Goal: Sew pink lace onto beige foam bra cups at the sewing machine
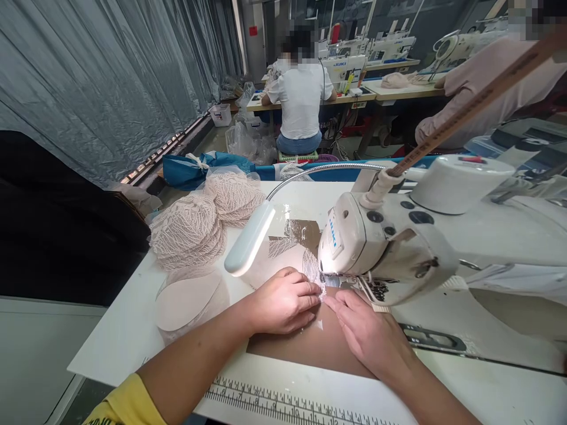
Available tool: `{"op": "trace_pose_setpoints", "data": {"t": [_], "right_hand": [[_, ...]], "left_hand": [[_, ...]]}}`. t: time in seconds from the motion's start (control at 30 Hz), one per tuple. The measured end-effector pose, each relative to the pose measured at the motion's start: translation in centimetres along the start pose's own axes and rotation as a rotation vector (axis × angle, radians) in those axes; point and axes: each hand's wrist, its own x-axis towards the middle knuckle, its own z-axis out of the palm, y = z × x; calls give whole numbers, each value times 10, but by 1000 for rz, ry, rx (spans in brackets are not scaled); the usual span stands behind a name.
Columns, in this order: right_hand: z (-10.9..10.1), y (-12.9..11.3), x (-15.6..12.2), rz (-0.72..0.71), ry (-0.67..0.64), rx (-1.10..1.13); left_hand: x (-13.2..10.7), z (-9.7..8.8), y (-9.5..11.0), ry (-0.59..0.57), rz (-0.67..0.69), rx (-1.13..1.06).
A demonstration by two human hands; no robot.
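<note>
A pale pink lace piece (pixel 310 265) lies under the needle area of a white sewing machine (pixel 349 230), its sheer part spreading left beneath the lamp. My left hand (pixel 283 302) has its fingers curled down on the lace edge just in front of the presser foot. From the other side my right hand (pixel 365 327) reaches in, fingers close together, thumb and index tips at the same edge. The two hands' fingertips almost meet there. Brown covering (pixel 305 348) lies on the machine bed below both hands. The fingertips partly hide the edge they hold.
Stacked lace pieces (pixel 188 230) and smooth oval pieces (pixel 190 304) lie on the left of the white table (pixel 119 342). A lit lamp (pixel 250 239) hangs over the work. A printed ruler (pixel 283 404) runs along the front. Co-workers (pixel 301 97) sit at machines beyond.
</note>
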Motion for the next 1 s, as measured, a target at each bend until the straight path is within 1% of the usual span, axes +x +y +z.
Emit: {"op": "trace_pose_setpoints", "data": {"t": [0.13, 0.27, 0.43, 0.57, 0.7, 0.87, 1.0], "right_hand": [[4, 0, 1, 23, -18, -13], [6, -2, 5, 65, -28, -81], [9, -3, 6, 51, -21, -140], [10, -2, 4, 39, 29, -70], [8, 0, 4, 7, 26, -34], [10, 2, 2, -21, 41, -33], [13, 6, 0, -45, 35, -38]], "left_hand": [[-1, -1, -4, -5, -8, -4], [0, -3, -8, 0, -25, -13], [1, -4, -13, 37, -61, -14], [1, -1, -18, 88, -132, 11], [0, 3, -24, 136, -200, 53], [-1, 6, -28, 160, -266, 110], [-4, 6, -31, 189, -348, 143]]}}
